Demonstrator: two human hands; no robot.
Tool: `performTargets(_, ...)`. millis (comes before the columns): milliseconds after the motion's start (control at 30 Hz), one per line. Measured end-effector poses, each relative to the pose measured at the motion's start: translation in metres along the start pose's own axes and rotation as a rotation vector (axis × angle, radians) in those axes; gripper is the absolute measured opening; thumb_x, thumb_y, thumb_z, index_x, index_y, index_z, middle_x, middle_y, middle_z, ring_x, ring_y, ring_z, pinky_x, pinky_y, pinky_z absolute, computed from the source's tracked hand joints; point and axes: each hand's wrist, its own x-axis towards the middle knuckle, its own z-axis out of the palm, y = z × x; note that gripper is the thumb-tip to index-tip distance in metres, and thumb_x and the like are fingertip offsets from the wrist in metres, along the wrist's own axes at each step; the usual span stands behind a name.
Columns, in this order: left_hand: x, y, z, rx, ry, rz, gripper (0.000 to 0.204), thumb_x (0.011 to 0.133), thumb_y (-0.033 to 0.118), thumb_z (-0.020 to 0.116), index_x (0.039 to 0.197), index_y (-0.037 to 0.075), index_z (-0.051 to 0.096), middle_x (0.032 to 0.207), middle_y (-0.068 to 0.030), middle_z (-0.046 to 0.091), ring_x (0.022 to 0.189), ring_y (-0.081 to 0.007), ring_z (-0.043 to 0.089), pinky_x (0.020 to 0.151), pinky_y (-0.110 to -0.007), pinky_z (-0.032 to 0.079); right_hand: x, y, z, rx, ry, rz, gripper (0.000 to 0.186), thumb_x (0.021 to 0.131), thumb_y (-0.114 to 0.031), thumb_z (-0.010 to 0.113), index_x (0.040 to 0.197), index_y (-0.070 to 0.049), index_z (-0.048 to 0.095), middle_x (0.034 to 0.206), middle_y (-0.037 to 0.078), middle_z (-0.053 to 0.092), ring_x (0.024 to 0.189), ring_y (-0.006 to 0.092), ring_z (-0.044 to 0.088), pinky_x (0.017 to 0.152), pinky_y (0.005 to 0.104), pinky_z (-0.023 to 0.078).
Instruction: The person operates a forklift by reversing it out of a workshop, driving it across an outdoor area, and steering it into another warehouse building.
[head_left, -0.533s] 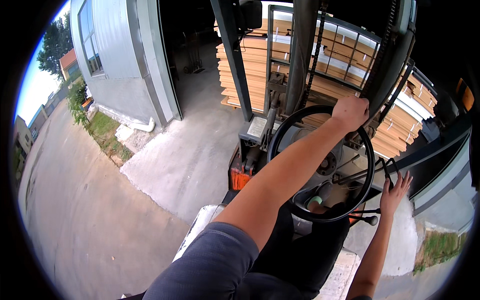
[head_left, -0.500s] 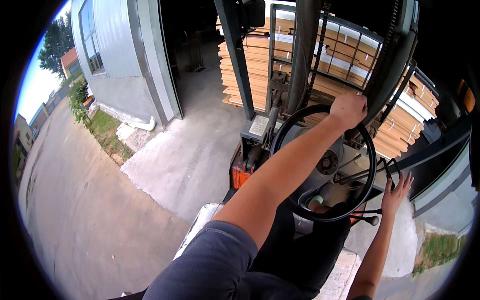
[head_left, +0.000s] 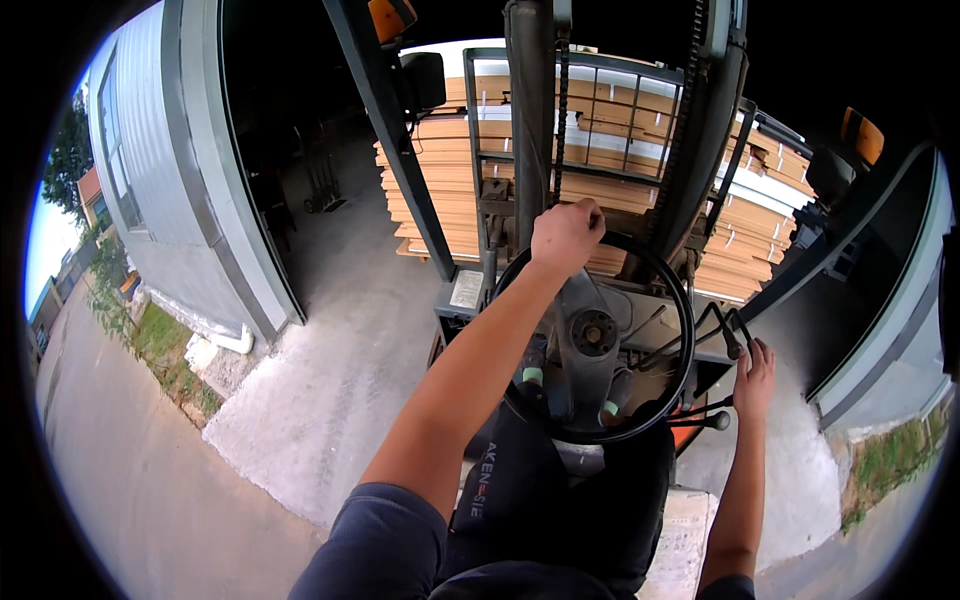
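Head view, left hand (head_left: 565, 236) gripping steering wheel (head_left: 680, 310) top, right hand (head_left: 753, 380) on levers (head_left: 722, 330)

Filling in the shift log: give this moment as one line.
left hand: gripping steering wheel top | right hand: on control levers | ahead: stacked cardboard

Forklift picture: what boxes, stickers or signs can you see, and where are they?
Flat cardboard stack: on the forks ahead, tan sheets, white layer on top.
Label plate: on the dashboard left of the steering wheel, small pale rectangle.
Seat-front lettering: light marks on black, below the wheel.
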Motion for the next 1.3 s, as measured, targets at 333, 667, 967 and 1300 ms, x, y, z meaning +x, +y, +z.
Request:
performTargets(333,0.019,0.011,0.009,-0.036,0.017,0.026,0.017,0.093,0.027,0.067,0.096,0.012,0.073,0.072,-0.0076,0.074,0.073,-0.0311,0.072,0.072,-0.044,0.058,-0.023,0.000,-0.013,-0.016,-0.006,0.011,0.042,0.097,-0.014,0.062,0.135,0.005,0.061,0.141,0.019,0.060,0.130,0.0383,0.055,0.110,0.0453,0.046)
performTargets(667,0.034,0.017,0.034,-0.036,-0.033,0.040,0.016,0.093,0.027,0.070,0.094,0.011,0.073,0.070,-0.0098,0.070,0.069,-0.0312,0.070,0.065,-0.042,0.054,-0.040,0.015,-0.004,0.046,-0.004,0.016,0.046,0.093,-0.007,0.062,0.137,0.007,0.058,0.142,0.023,0.058,0.130,0.0422,0.054,0.111,0.0482,0.044)
performTargets(967,0.069,0.037,0.072,-0.015,-0.024,0.122,0.017,0.093,0.027,0.068,0.093,0.011,0.073,0.075,-0.0103,0.072,0.074,-0.0331,0.071,0.070,-0.043,0.057,-0.037,0.022,0.014,0.042,0.050,-0.029,0.050,0.090,-0.003,0.063,0.139,0.007,0.055,0.144,0.024,0.055,0.132,0.0442,0.052,0.111,0.0496,0.044)
performTargets(1300,0.076,0.092,0.115,0.017,-0.084,0.203,0.014,0.092,0.029,0.067,0.093,0.016,0.072,0.077,-0.0108,0.073,0.077,-0.0356,0.072,0.073,-0.047,0.058,-0.026,0.011,0.008,0.035,0.033,-0.023,0.056,0.086,-0.002,0.064,0.140,0.006,0.052,0.142,0.026,0.054,0.130,0.0465,0.050,0.110,0.0520,0.043)
